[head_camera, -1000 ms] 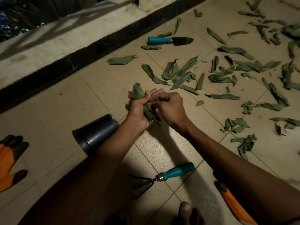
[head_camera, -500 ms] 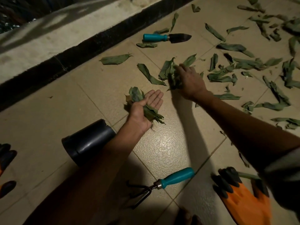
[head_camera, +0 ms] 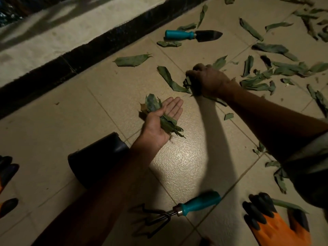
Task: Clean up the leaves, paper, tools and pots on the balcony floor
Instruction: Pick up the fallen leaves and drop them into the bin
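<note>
My left hand point(head_camera: 159, 119) lies palm up, fingers straight, with a bunch of green leaves point(head_camera: 152, 103) pinned under the thumb. My right hand point(head_camera: 209, 79) reaches further out, palm down, its fingers curled round a clump of leaves point(head_camera: 188, 83) on the tiles. Several loose leaves point(head_camera: 284, 68) are scattered over the floor to the right and beyond. A black pot point(head_camera: 95, 160) lies on its side under my left forearm. A teal-handled trowel point(head_camera: 191, 34) lies near the wall, and a teal-handled hand rake point(head_camera: 179, 210) lies close to me.
Orange and black gloves lie at the bottom right point(head_camera: 276, 226) and at the left edge point(head_camera: 7, 176). A black strip point(head_camera: 74, 55) and a raised pale ledge point(head_camera: 44, 32) bound the tiled floor on the left.
My right hand left the bunch at my left hand, reached out to the leaf pile and closed on a clump. My left hand's fingers straightened while the thumb kept its bunch.
</note>
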